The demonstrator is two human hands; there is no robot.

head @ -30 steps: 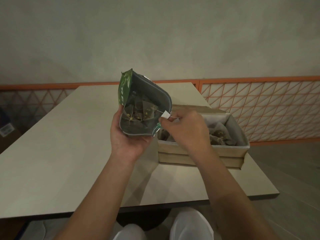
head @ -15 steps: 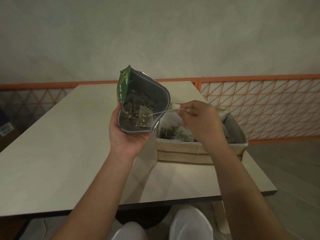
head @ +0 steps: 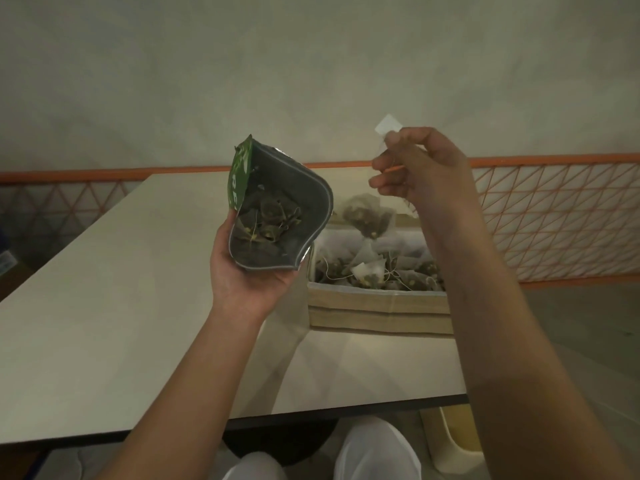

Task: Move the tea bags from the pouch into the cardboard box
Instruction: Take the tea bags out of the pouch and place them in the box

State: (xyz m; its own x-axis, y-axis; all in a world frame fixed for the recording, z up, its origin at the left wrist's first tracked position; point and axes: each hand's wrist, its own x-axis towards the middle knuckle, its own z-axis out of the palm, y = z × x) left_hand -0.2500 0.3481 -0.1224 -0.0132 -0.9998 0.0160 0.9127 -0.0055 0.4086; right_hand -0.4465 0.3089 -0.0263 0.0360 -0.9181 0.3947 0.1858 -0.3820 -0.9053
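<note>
tea bag (head: 367,216) dangles below right hand (head: 420,164), above cardboard box (head: 377,306).

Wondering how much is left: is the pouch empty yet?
Not empty. The open pouch, held by the left hand, shows several tea bags inside.

head view: single wide-angle camera, worn on the person's head | faces forward and down over the counter (head: 104,306) toward the wall (head: 311,64) | close to both raised forearms | no second view, nothing shared
</note>
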